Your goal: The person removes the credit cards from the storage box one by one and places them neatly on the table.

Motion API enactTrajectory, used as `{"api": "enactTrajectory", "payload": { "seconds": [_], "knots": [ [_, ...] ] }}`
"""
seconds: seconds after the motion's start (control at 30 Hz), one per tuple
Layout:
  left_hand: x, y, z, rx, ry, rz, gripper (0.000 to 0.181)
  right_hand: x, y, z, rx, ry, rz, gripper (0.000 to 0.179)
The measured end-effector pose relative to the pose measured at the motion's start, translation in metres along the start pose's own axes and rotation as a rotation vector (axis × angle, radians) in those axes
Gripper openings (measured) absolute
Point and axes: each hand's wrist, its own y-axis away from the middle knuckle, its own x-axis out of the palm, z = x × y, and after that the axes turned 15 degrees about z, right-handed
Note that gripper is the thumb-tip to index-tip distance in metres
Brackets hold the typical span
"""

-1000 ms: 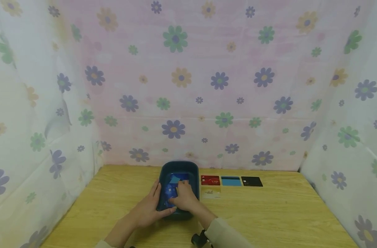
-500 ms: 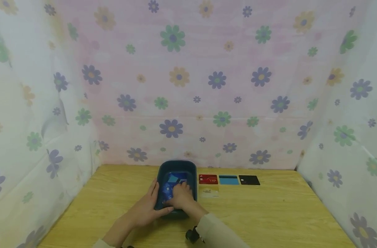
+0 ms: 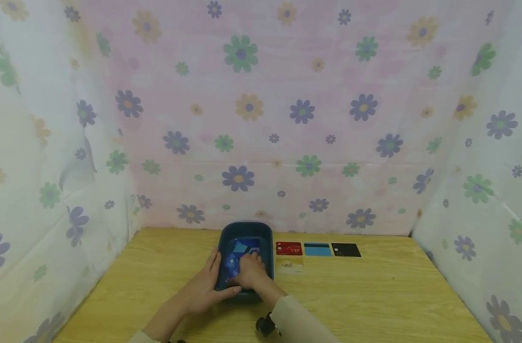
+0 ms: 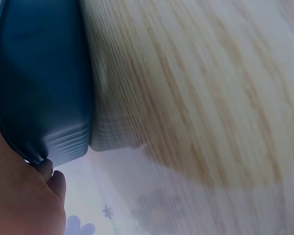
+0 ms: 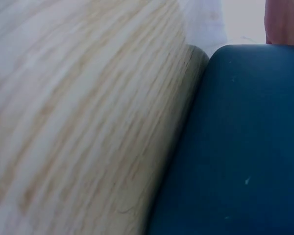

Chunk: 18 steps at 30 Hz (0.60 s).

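Note:
A dark teal bin (image 3: 246,229) stands at the back of the table, with blue cards (image 3: 240,247) lying inside it. My left hand (image 3: 199,287) rests against the bin's near left corner, fingers along the left wall and thumb across the near rim. In the left wrist view, fingertips (image 4: 58,183) show beside the teal wall. Inside the bin, my right hand (image 3: 253,274) reaches down onto the cards with bent fingers. Its fingertips are hidden, so whether it pinches a card is unclear. The right wrist view is mostly the bin's outer wall (image 5: 245,142).
To the right of the bin lie a red VIP card (image 3: 289,248), a light blue striped card (image 3: 317,249) and a black card (image 3: 346,250) in a row. Below the red one is a pale gold card (image 3: 289,265). Flower-patterned cloth (image 3: 269,119) encloses the wood-grain table (image 3: 363,300).
My right hand has shifted slightly towards me inside the bin, uncovering more of the blue cards. My left hand keeps its place on the bin. The cards on the table lie as before.

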Motion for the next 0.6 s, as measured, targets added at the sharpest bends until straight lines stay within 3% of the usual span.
{"api": "enactTrajectory", "payload": {
  "seconds": [0.47,0.6],
  "knots": [
    [-0.0012,0.0031,-0.0019,0.003,0.019,0.004,0.122,0.0016,-0.0019,-0.0037,-0.02,-0.094,-0.035,0.098],
    [-0.002,0.0039,-0.0035,0.01,0.012,0.003,0.121,0.0,-0.0021,-0.0051,-0.093,-0.113,-0.063,0.059]
  ]
}}
